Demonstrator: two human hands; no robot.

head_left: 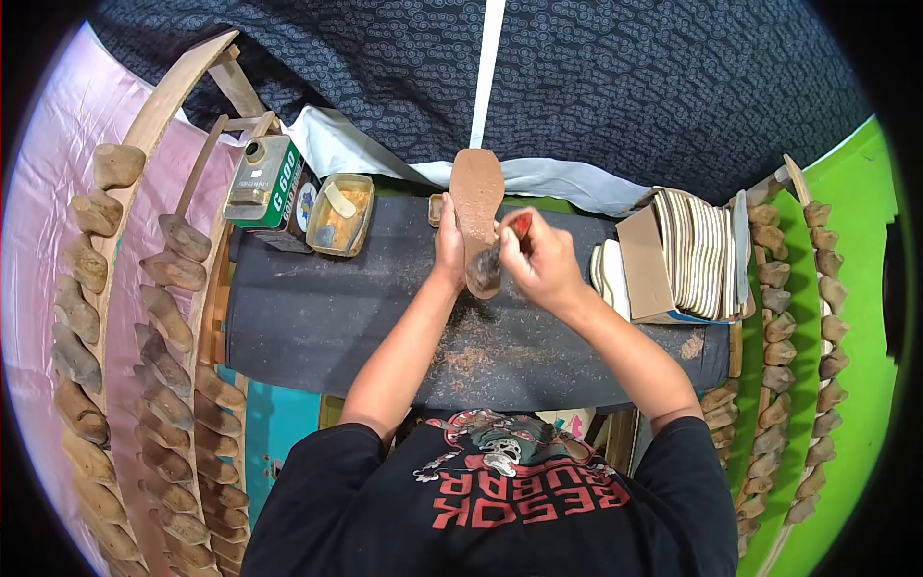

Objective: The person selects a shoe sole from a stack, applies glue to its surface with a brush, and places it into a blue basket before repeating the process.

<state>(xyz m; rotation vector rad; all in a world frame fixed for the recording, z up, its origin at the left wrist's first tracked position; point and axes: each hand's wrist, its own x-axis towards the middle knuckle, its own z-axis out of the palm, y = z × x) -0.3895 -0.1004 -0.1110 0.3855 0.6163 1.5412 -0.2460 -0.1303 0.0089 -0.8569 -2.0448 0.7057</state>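
A brown shoe sole (476, 188) is held up over the table with its toe end pointing away from me. My left hand (449, 242) grips it along its left edge. My right hand (545, 260) is closed around a brush with a bit of red on its handle. The dark bristles of the brush (486, 261) lie against the lower part of the sole, near the heel. Brown crumbs (466, 361) are scattered over the dark table cover (327, 317) below both hands.
At the back left stand a green-and-white G 600 can (272, 192) and a yellowish tub (341, 216) with tools inside. A cardboard box (646, 264) of stacked pale insoles (697, 252) sits right. Racks of wooden shoe lasts (165, 375) flank both sides.
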